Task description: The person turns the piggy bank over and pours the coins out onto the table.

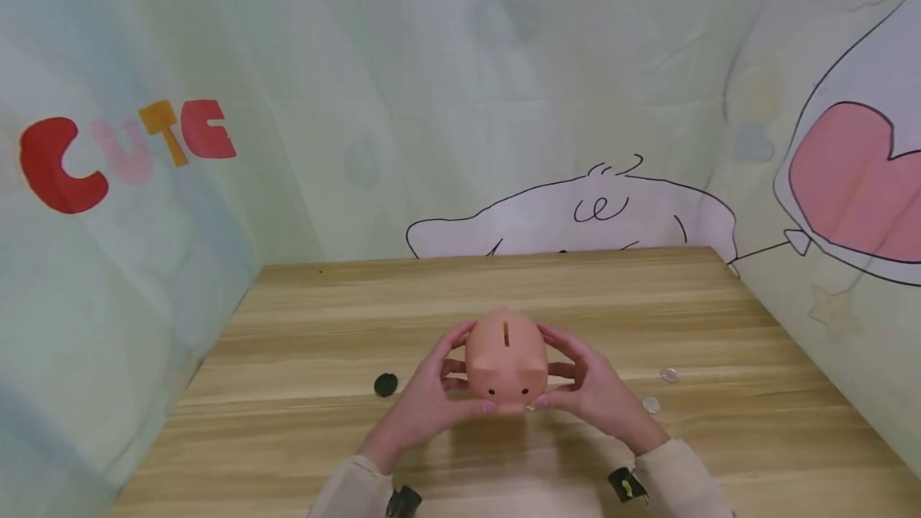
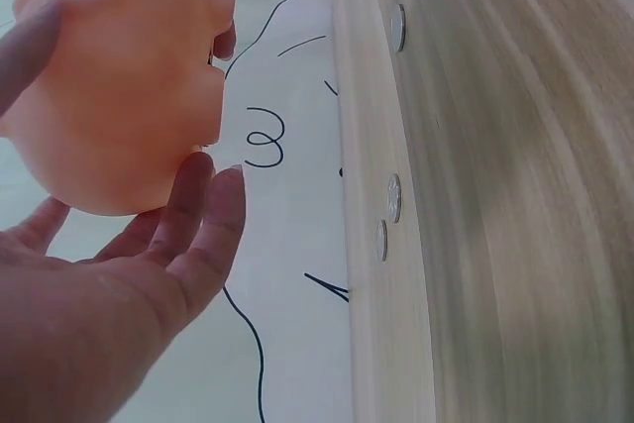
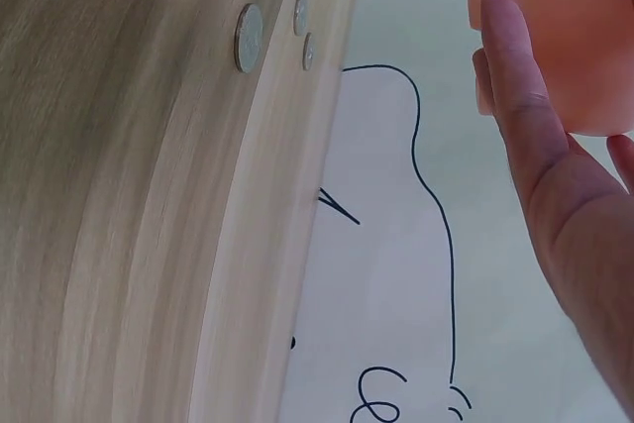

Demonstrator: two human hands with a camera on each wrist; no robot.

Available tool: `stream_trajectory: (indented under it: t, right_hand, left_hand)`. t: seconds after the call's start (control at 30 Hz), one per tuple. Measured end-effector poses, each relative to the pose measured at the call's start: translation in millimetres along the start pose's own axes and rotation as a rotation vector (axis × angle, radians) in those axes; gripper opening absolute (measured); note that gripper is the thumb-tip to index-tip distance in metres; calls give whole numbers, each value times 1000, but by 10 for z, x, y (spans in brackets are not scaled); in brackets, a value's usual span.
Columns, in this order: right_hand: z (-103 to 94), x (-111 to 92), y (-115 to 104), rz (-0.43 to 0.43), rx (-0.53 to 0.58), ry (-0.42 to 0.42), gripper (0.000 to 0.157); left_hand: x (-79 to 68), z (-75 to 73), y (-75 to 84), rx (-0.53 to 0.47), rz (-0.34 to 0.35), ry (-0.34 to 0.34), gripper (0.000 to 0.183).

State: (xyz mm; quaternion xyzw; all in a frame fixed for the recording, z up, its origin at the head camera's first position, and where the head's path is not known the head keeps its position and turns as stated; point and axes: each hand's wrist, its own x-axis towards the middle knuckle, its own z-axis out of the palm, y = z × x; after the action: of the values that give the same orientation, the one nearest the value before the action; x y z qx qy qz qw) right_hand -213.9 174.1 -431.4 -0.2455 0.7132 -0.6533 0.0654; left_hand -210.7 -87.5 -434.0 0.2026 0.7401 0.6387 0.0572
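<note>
Both hands hold a pink piggy bank up off the table, one on each side. Its coin slot faces up and its two black eyes face toward me in the head view. My left hand grips its left side, thumb near the snout and fingers around the flank; the left wrist view shows the fingers under its rounded body. On the other side my right hand grips it the same way. In the right wrist view one finger lies along the piggy bank beside its stubby feet.
A round black disc, perhaps a stopper, lies on the wooden table left of the hands. Right of them lie two silver coins, one farther coin and one nearer coin. A printed cloth hangs behind.
</note>
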Motion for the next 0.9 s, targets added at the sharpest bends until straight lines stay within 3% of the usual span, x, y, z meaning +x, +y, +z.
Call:
stream_trajectory:
  t: [0.2, 0.43, 0.77, 0.9]
  right_hand:
    - [31, -1, -47, -22, -44, 5, 88]
    - [94, -50, -78, -119, -89, 20, 90]
    - [40, -19, -4, -80, -70, 13, 88]
    - [25, -27, 13, -30, -69, 12, 87]
  left_hand:
    - [-15, 3, 24, 20, 26, 4, 96]
    - [-42, 33, 29, 14, 57, 20, 98]
    - [4, 52, 15, 26, 39, 15, 100]
    - [0, 33, 15, 21, 0, 7, 94]
